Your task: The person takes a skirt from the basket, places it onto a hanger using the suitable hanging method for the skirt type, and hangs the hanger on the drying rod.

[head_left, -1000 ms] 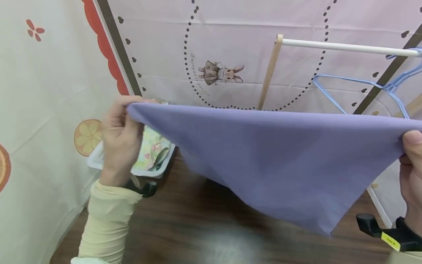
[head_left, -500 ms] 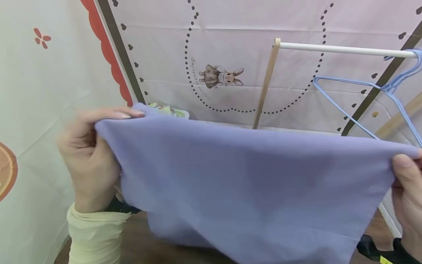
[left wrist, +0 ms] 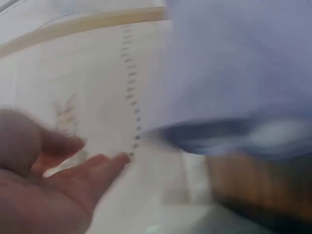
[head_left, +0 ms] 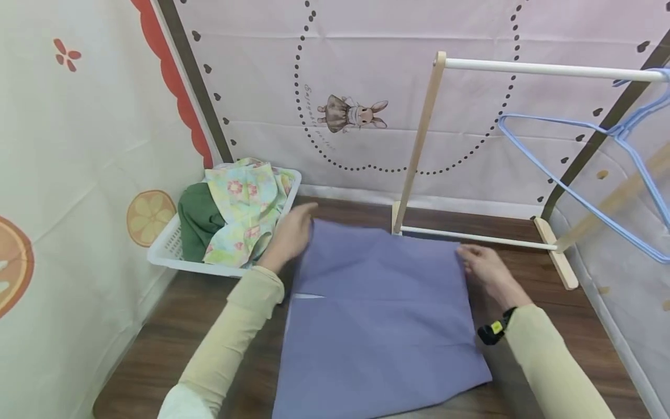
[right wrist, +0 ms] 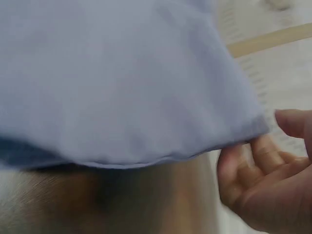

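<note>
A purple cloth (head_left: 382, 314) is spread out over the dark wooden surface, roughly square, with its far edge running between the hands. My left hand (head_left: 293, 233) is beside the cloth's far left corner; in the left wrist view its fingers (left wrist: 105, 170) are extended and apart from the cloth. At the far right corner is my right hand (head_left: 487, 267). The right wrist view shows its fingers (right wrist: 265, 156) under the corner, touching it, while the thumb stands clear above. Both wrist views are blurred.
A white basket (head_left: 162, 256) holding a floral cloth (head_left: 246, 198) and a green cloth (head_left: 199, 221) stands at the back left. Behind the right hand, a small wooden rack (head_left: 424, 134) carries blue hangers (head_left: 576, 192). Printed curtains (head_left: 251, 105) enclose the surface.
The cloth has come down from being stretched up in front of me to lying on the surface. Both hands have moved away and down with it, and the left hand has let go.
</note>
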The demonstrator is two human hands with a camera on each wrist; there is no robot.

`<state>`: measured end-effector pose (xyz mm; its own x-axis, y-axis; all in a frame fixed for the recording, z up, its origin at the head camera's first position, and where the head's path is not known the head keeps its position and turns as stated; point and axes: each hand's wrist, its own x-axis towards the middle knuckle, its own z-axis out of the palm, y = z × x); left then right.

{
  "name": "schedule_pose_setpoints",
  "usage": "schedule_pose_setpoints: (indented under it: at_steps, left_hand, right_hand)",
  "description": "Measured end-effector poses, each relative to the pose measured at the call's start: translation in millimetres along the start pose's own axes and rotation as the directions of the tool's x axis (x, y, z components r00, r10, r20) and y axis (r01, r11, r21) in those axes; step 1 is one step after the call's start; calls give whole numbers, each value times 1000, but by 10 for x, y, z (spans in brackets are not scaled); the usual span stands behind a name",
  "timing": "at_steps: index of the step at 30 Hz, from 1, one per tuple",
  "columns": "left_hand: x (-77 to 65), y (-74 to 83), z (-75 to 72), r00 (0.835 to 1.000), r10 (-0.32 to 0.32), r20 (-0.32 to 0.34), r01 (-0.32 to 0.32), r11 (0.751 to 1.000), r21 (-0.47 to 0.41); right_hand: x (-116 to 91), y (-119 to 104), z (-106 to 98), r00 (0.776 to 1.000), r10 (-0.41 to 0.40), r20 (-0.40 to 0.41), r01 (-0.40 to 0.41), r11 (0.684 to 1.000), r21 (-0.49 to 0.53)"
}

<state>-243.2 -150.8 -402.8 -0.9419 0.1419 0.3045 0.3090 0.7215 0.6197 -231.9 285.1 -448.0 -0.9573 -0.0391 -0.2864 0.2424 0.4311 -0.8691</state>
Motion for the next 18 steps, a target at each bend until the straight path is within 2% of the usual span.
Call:
schedule_pose_setpoints:
  at_steps: [2,4,5,7,9,12,15,18]
  left_hand:
    - [-52,-68,170,992,-29,119,20,997,77]
    - [-136,-126,294,971,-89,222,63,990,125]
    - [-178,-167,347,960,-119,253,80,984,158]
    - [-244,-254,432,944,-157,291,95,972,217]
    - [-289,-331,489,934,-182,306,104,962,254]
    - [-332,-431,552,916,-201,348,82,941,328]
    - [-359,-485,590,885,-246,396,63,905,420]
    - [-336,-516,595,858,-285,427,41,867,497]
  right_hand:
    - [122,72,69,997,73,38,-70,995,-76]
    - [178,138,122,993,104,57,-97,988,-122]
    - [191,167,143,992,113,48,-106,986,-129]
    - [206,207,167,994,105,21,-102,987,-125]
    - [214,235,169,996,84,-6,-84,988,-131]
    - [227,263,156,998,70,-2,-70,985,-158]
    - [236,288,151,999,48,22,-43,979,-200]
    - [259,300,193,1000,31,1,-30,973,-227]
